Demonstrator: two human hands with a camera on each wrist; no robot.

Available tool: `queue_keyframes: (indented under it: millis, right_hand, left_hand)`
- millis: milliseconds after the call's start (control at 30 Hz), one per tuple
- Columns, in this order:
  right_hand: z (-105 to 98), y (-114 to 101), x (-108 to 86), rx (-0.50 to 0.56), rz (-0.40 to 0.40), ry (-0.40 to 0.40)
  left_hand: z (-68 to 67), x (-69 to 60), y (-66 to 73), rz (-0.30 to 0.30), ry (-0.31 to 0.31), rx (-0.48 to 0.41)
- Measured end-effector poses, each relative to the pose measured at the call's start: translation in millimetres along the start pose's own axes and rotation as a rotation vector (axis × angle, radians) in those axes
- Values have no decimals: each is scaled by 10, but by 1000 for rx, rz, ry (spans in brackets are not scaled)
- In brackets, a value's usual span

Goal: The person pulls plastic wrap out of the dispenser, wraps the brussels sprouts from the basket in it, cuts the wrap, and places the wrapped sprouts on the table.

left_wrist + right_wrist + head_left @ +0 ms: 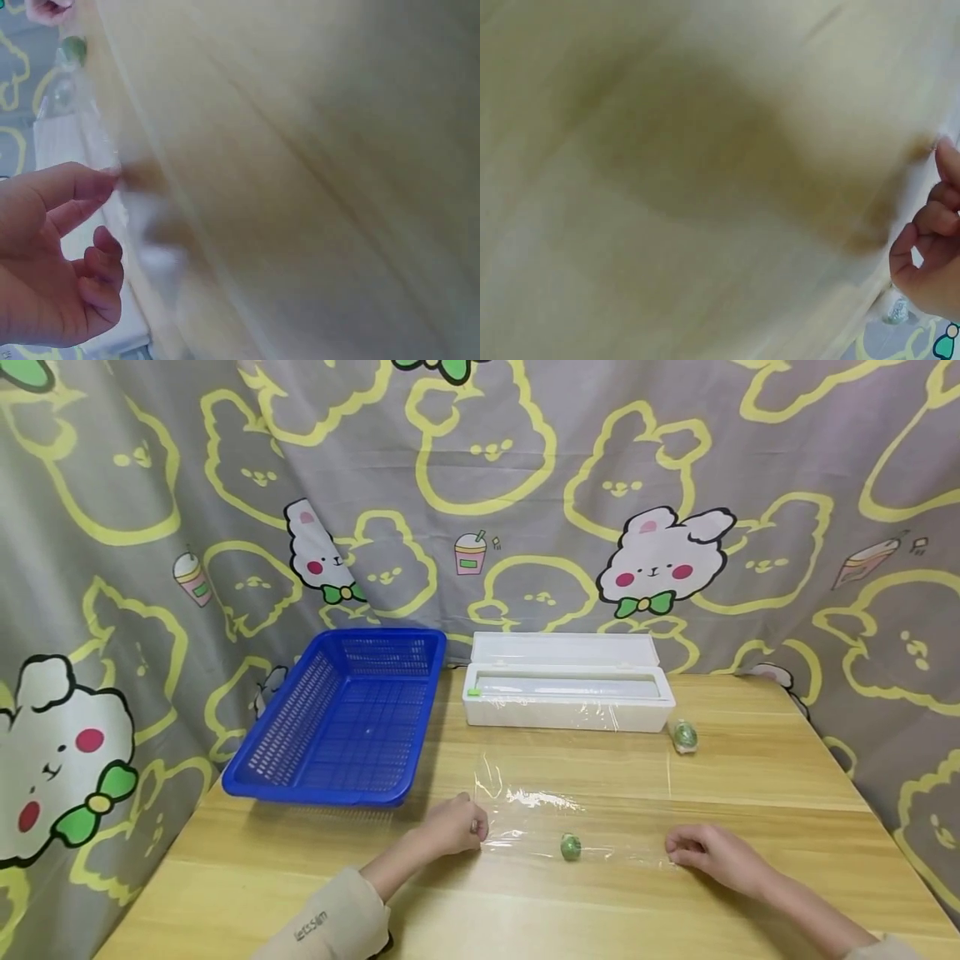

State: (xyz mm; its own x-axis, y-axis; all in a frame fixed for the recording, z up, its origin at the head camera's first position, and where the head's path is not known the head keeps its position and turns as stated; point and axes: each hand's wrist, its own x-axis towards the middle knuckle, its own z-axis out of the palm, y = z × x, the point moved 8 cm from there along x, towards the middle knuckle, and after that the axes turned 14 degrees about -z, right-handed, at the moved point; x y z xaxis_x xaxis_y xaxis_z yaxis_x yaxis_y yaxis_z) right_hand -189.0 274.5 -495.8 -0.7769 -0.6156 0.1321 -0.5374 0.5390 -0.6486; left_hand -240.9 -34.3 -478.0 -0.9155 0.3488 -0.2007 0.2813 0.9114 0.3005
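Observation:
A sheet of clear plastic film (540, 802) stretches from the white dispenser box (570, 713) toward the front of the table. The left hand (453, 825) pinches its near left corner between thumb and finger; in the left wrist view that hand (64, 247) has its other fingers curled. At the near right corner, the right hand (716, 858) pinches the film; the right wrist view shows this hand (934, 232) at the frame's edge. A small green round item (571, 847) lies between the hands at the film's near edge, also visible in the left wrist view (73, 49).
A blue plastic basket (352, 727) stands at the left of the wooden table (780, 777). Beside the box's right end lies a second green item (684, 736), wrapped in film. The box's lid (562, 649) is raised. A patterned curtain (525, 468) hangs behind.

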Motion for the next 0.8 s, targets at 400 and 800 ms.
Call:
queue_keyframes:
  millis: [400,800]
  right_hand:
    - [27,-29,-4,61,-67,-31]
    - [37,-48,-6,32,-126,-15]
  left_hand:
    - [-9,-15,845,215,110,0]
    - [232,104,1023,218,119,29]
